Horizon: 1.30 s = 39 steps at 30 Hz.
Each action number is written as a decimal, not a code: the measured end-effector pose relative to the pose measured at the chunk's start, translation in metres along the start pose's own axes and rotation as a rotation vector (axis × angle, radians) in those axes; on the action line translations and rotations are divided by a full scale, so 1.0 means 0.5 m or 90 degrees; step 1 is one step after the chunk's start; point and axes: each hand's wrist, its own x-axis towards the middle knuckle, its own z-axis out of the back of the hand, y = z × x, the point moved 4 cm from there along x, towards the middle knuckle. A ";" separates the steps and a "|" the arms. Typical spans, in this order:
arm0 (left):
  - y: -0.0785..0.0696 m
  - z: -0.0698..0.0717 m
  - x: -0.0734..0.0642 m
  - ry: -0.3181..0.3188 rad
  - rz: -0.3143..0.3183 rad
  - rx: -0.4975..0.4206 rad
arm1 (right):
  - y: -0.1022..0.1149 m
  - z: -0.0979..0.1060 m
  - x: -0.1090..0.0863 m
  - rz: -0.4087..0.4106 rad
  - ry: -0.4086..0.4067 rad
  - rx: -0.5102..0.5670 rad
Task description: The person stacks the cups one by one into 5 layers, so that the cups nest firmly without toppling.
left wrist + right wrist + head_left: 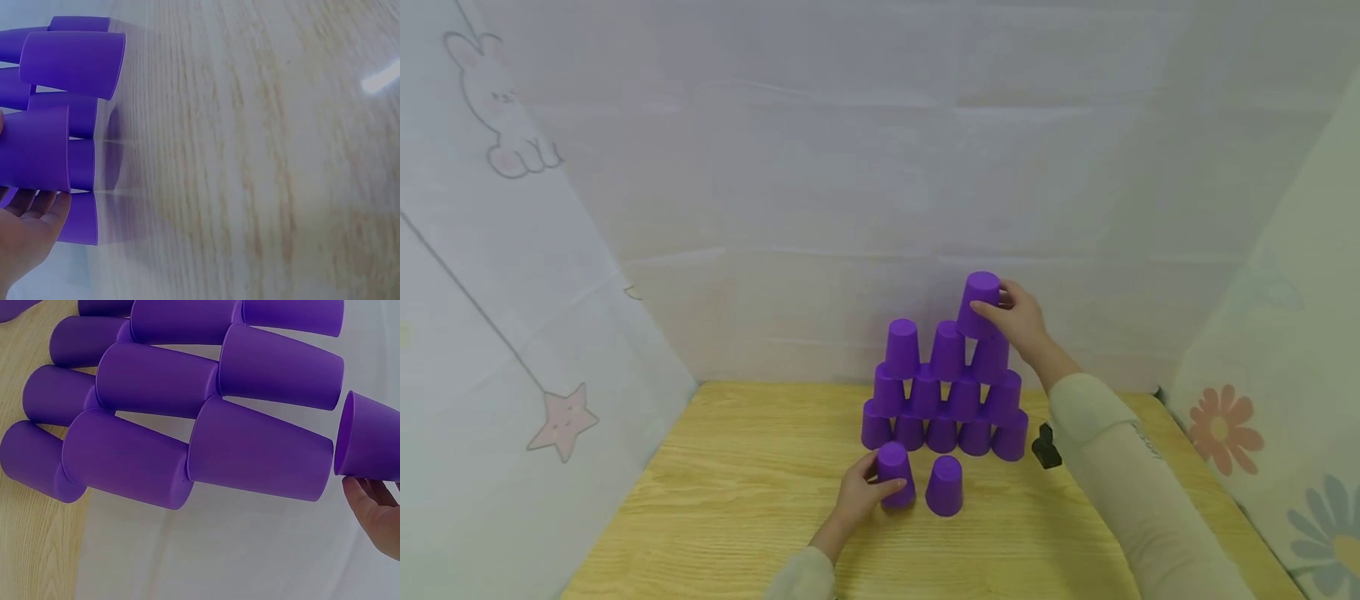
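My right hand (1017, 317) grips an upside-down purple cup (981, 292) by its sides, with the thumb in front. That cup hangs just above the right end of a stack of purple cups (964, 398). In the right wrist view, a narrow gap shows between the held cup (375, 437) and the top-row cup (262, 450) nearest it. My left hand (859, 493) holds another inverted cup (895, 475) in front of the stack, thumb and fingers around it; its rim looks slightly off the table. Just right of it, a loose cup (944, 486) stands mouth down.
The stack has three rows, narrowing upward, all mouth down on the wooden table (737, 483). A small black object (1046, 447) lies right of the stack, near my right sleeve (1120, 450). Behind the table hangs a pale cloth (850, 167), with printed side panels.
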 end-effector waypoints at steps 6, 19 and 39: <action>-0.009 0.002 0.004 0.002 -0.003 0.026 | 0.001 -0.005 0.007 -0.021 0.013 -0.006; -0.088 -0.009 0.020 0.041 -0.015 0.060 | -0.018 -0.002 0.017 -0.050 0.010 0.009; -0.168 0.003 0.048 0.078 -0.045 0.087 | -0.036 0.001 0.008 -0.033 0.028 0.014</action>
